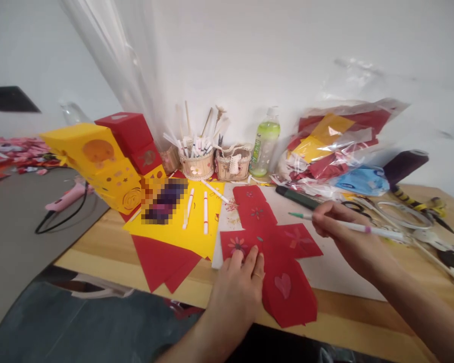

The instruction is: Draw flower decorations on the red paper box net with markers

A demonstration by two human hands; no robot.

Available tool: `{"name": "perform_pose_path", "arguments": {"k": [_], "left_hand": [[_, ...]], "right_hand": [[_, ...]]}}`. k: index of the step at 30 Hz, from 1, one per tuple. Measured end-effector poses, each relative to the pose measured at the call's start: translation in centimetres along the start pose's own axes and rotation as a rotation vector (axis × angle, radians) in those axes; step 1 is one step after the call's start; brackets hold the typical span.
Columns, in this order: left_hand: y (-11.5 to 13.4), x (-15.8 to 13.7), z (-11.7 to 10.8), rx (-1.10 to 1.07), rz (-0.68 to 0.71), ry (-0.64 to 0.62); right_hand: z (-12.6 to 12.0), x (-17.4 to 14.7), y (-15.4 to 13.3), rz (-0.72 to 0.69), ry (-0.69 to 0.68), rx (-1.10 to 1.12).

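A red cross-shaped paper box net (270,252) lies flat on a white board (348,262). Flowers and a pink heart (283,286) decorate its panels, and a small green mark (260,239) shows near its middle. My left hand (240,277) rests on the left panel, fingers stretched out over the lower part of a flower. Above the board, to the right of the net, my right hand (336,227) grips a white felt-tip pen (348,224). The pen's green tip points left, apart from the paper.
White markers (206,212) lie on yellow paper (166,237). Yellow and red paper boxes (94,156) stand left. Pen baskets (197,166), a green bottle (265,143) and plastic-wrapped paper (333,136) line the wall. A dark green pen (295,196) and tools lie right; a pink glue gun (66,196) lies left.
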State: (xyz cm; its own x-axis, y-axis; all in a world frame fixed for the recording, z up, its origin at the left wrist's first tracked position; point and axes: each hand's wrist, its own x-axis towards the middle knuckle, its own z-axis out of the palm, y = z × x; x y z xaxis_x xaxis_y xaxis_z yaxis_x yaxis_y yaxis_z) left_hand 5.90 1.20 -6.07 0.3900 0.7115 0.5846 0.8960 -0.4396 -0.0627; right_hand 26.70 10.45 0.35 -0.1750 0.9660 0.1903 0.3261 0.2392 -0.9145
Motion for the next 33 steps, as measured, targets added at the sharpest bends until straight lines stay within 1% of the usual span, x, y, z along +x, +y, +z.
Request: {"name": "perform_pose_path", "arguments": {"k": [3, 5, 7, 11, 13, 17, 20, 22, 28, 33], "left_hand": [[1.1, 0.5, 0.4, 0.013, -0.083, 0.022], [1.6, 0.8, 0.6, 0.015, -0.111, 0.038], [1.7, 0.9, 0.7, 0.012, -0.099, 0.059], [1.1, 0.8, 1.1, 0.000, -0.032, 0.102], [0.7, 0.6, 1.3, -0.001, 0.011, 0.117], [0.0, 0.1, 1.9, -0.013, 0.083, 0.113], [-0.4, -0.1, 2.1, -0.024, 0.108, 0.093], [-0.3, -0.1, 2.1, -0.022, 0.103, 0.069], [0.5, -0.2, 2.1, -0.009, -0.002, 0.011], [0.7, -0.3, 2.1, 0.001, -0.009, -0.007]], "right_hand": [[1.2, -0.3, -0.3, 0.139, -0.049, 0.032], [1.9, -0.1, 0.1, 0.185, -0.080, 0.050], [2.3, 0.2, 0.7, 0.180, -0.114, 0.058], [2.3, 0.5, 1.6, 0.100, -0.170, 0.011], [2.2, 0.4, 1.9, 0.076, -0.177, -0.002], [2.2, -0.2, 2.6, 0.085, -0.165, -0.027], [2.3, -0.4, 2.9, 0.116, -0.182, -0.020], [2.2, -0.4, 2.9, 0.131, -0.206, -0.015], [2.2, -0.2, 2.6, 0.157, -0.279, -0.056], [2.0, -0.2, 2.5, 0.167, -0.270, -0.075]]}}
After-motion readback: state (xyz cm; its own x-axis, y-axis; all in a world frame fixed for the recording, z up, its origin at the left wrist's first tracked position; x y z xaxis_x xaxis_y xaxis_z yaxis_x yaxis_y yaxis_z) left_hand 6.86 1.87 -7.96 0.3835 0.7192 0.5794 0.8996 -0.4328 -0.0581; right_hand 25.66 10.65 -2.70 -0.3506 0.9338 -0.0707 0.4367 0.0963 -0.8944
